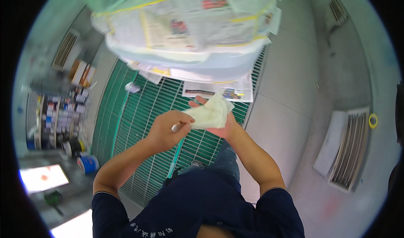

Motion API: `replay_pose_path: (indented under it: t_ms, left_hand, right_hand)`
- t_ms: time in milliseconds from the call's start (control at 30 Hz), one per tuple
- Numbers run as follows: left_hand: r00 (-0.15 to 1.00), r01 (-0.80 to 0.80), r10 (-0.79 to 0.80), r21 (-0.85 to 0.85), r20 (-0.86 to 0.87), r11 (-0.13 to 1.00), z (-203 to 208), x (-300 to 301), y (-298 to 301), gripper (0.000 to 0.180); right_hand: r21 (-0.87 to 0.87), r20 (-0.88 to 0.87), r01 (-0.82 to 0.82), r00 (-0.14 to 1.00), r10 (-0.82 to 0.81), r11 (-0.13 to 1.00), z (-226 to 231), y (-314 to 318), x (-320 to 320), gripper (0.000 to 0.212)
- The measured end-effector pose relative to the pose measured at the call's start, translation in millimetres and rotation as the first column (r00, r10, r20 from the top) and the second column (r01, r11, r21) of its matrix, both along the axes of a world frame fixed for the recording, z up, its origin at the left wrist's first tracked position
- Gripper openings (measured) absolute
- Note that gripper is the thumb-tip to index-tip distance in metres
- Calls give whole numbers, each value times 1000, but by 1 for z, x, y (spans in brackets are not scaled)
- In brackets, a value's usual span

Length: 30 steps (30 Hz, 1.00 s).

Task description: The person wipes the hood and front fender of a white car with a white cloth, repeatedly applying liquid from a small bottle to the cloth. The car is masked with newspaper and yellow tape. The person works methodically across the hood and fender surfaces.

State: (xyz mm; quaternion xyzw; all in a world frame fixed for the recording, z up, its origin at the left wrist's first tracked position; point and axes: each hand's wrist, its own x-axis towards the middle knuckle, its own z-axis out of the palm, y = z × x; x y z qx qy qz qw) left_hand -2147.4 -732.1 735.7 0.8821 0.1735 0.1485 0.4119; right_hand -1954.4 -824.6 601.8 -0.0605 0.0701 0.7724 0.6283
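Cloth (210,114): pale yellowish-white fabric, soft, matt, crumpled. Floor grate (139,112): metal bars w/ green paint, slight sheen. Newspaper (185,23): thin matt printed paper, held w/ glossy yellow tape strips. Can (88,164): metal, glossy blue side. Wall panels (282,91): smooth, matt, pale grey. Shirt (202,208): dark navy knit fabric, matt.

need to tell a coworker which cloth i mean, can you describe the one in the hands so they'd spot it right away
Start at the green floor grating below the large object masked in newspaper. Above the grating, the person's right hand cradles a crumpled pale cloth, and the left hand pinches its edge. Unlike the flat printed sheets nearby, it is plain, whitish and bunched.
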Motion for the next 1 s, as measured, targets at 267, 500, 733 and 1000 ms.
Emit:
replay_pose_path:
  t_ms: [267,500,733,1000]
  left_hand:
    - [819,-486,555,-694,-148,532,72,-264,11,10]
    - [421,-597,900,-782,-113,181,53,-403,19,7]
    - [378,-624,893,-780,-242,53,5,-445,96,13]
    - [211,-531,955,-845,-208,-66,3,-486,254,15]
  right_hand:
    - [146,125,-444,895,429,884,48,57,-247,65]
    - [118,457,-622,726,513,774,85,119,-395,56]
    - [35,120,-687,724,680,725,54,250,-483,66]
    - [81,282,-764,633,720,640,42,413,-511,78]
